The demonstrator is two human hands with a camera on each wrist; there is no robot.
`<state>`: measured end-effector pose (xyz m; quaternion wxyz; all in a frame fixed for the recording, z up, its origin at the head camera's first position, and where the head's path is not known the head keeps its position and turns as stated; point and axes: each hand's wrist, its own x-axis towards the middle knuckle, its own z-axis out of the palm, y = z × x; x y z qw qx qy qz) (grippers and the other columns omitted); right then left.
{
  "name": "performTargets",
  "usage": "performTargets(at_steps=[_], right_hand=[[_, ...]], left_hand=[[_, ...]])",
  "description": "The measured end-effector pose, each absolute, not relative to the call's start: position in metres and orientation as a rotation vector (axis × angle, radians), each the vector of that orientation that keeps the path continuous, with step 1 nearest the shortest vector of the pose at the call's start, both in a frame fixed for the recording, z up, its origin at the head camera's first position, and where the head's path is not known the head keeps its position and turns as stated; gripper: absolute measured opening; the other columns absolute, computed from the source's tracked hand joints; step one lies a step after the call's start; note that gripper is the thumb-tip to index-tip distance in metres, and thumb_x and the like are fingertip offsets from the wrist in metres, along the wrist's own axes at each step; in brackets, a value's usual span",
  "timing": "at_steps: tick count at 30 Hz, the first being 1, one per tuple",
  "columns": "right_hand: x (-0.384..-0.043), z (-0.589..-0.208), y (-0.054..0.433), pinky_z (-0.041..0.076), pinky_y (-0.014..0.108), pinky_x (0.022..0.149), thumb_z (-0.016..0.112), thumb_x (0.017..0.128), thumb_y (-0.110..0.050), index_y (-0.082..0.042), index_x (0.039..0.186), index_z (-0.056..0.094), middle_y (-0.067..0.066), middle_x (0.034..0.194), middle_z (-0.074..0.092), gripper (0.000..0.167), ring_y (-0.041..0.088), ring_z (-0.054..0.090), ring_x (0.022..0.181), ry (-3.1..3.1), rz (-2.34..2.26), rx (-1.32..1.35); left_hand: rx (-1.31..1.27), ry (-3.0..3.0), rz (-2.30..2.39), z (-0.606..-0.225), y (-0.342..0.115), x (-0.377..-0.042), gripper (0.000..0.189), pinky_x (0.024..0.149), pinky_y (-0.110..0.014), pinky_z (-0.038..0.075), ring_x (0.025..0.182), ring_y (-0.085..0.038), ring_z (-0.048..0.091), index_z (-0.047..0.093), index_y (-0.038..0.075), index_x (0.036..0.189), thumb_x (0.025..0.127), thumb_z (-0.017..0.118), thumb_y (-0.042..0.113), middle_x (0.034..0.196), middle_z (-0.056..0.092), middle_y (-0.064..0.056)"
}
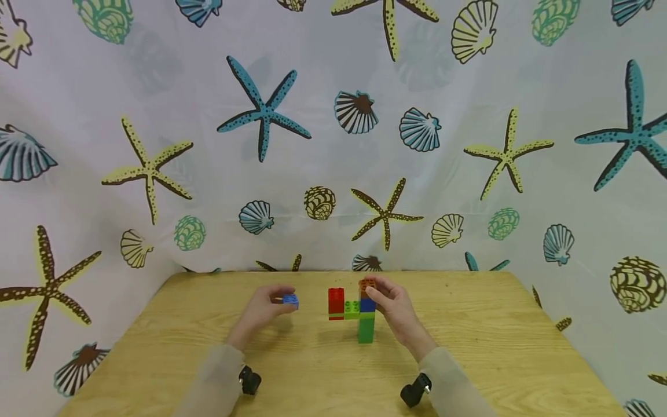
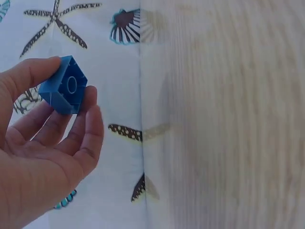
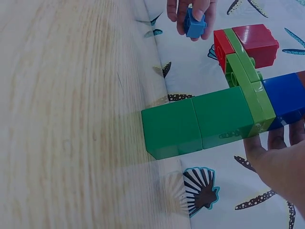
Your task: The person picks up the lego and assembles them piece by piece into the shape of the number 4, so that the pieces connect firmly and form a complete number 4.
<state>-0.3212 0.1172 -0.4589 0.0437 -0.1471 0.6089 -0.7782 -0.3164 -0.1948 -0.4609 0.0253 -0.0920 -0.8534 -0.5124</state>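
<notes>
My left hand pinches a light blue toy building brick between thumb and fingers, above the table. Its hollow underside faces the left wrist camera. On the right stands a tower of bricks: green bricks at the bottom, a lime layer, a dark blue brick and an orange-brown brick on top. The lime layer reaches out left, with red bricks at its far end. My right hand grips the tower near its top, thumb at the orange-brown brick.
A wooden table lies under both hands. Behind and beside it hangs a white cloth printed with starfish and shells. Each wrist carries a small black camera, one on the left and one on the right.
</notes>
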Motion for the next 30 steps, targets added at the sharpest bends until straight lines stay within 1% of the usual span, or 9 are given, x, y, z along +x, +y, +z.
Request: performTargets(at_steps=[3, 4, 6, 10, 15, 22, 26, 30], right_hand=[[-0.32, -0.461, 0.117, 0.051, 0.028, 0.093, 0.064, 0.096, -0.019, 0.002, 0.138, 0.05, 0.001, 0.119, 0.065, 0.049, 0.014, 0.062, 0.105, 1.873, -2.359, -0.457], [-0.32, -0.461, 0.117, 0.051, 0.028, 0.094, 0.064, 0.096, -0.019, 0.003, 0.139, 0.049, 0.0, 0.119, 0.064, 0.051, 0.013, 0.062, 0.105, 1.878, -2.352, -0.462], [-0.319, -0.461, 0.117, 0.051, 0.028, 0.094, 0.064, 0.096, -0.021, 0.003, 0.139, 0.049, -0.001, 0.118, 0.064, 0.052, 0.012, 0.063, 0.104, 1.885, -2.348, -0.472], [-0.32, -0.46, 0.117, 0.052, 0.026, 0.091, 0.065, 0.095, -0.021, 0.002, 0.137, 0.051, -0.001, 0.118, 0.065, 0.05, 0.012, 0.063, 0.104, 1.893, -2.358, -0.478], [-0.32, -0.458, 0.117, 0.052, 0.025, 0.09, 0.063, 0.096, -0.018, 0.002, 0.137, 0.052, 0.0, 0.118, 0.065, 0.047, 0.013, 0.063, 0.104, 1.886, -2.365, -0.464], [-0.32, -0.458, 0.118, 0.051, 0.027, 0.091, 0.062, 0.097, -0.016, 0.003, 0.139, 0.049, 0.0, 0.119, 0.065, 0.048, 0.013, 0.062, 0.105, 1.886, -2.354, -0.445], [-0.32, -0.457, 0.118, 0.051, 0.028, 0.093, 0.061, 0.097, -0.016, 0.003, 0.138, 0.05, 0.001, 0.119, 0.065, 0.047, 0.014, 0.062, 0.105, 1.888, -2.35, -0.441], [-0.32, -0.456, 0.118, 0.05, 0.029, 0.093, 0.061, 0.097, -0.017, 0.003, 0.139, 0.048, 0.0, 0.12, 0.065, 0.048, 0.014, 0.062, 0.106, 1.886, -2.351, -0.449]], left_hand=[[-0.245, -2.622, -1.603, -0.46, -0.185, -0.312, 0.041, 0.089, -0.038, 0.055, 0.105, -0.026, 0.063, 0.064, 0.005, 0.126, 0.088, 0.074, 0.015, 0.122, 0.065, -0.014], [-0.233, -2.618, -1.6, -0.464, -0.183, -0.314, 0.041, 0.089, -0.038, 0.055, 0.104, -0.024, 0.063, 0.065, 0.007, 0.126, 0.087, 0.075, 0.017, 0.12, 0.066, -0.011], [-0.222, -2.607, -1.601, -0.462, -0.177, -0.312, 0.042, 0.09, -0.038, 0.055, 0.103, -0.021, 0.064, 0.065, 0.009, 0.126, 0.087, 0.075, 0.019, 0.117, 0.068, -0.009], [-0.211, -2.563, -1.614, -0.456, -0.167, -0.31, 0.042, 0.089, -0.037, 0.055, 0.102, -0.021, 0.064, 0.067, 0.012, 0.125, 0.086, 0.076, 0.023, 0.115, 0.069, -0.007], [-0.215, -2.505, -1.653, -0.452, -0.154, -0.307, 0.041, 0.088, -0.035, 0.055, 0.102, -0.022, 0.063, 0.067, 0.012, 0.125, 0.087, 0.075, 0.026, 0.115, 0.067, -0.008], [-0.223, -2.384, -1.718, -0.451, -0.138, -0.304, 0.038, 0.088, -0.035, 0.056, 0.101, -0.022, 0.065, 0.067, 0.01, 0.124, 0.088, 0.074, 0.018, 0.116, 0.068, -0.01], [-0.244, -2.318, -1.768, -0.45, -0.13, -0.301, 0.04, 0.088, -0.032, 0.056, 0.105, -0.023, 0.065, 0.065, 0.01, 0.128, 0.089, 0.072, 0.014, 0.12, 0.066, -0.012], [-0.313, -2.228, -1.821, -0.449, -0.123, -0.3, 0.041, 0.09, -0.029, 0.055, 0.11, -0.028, 0.064, 0.062, 0.008, 0.131, 0.091, 0.069, 0.01, 0.124, 0.064, -0.014]])
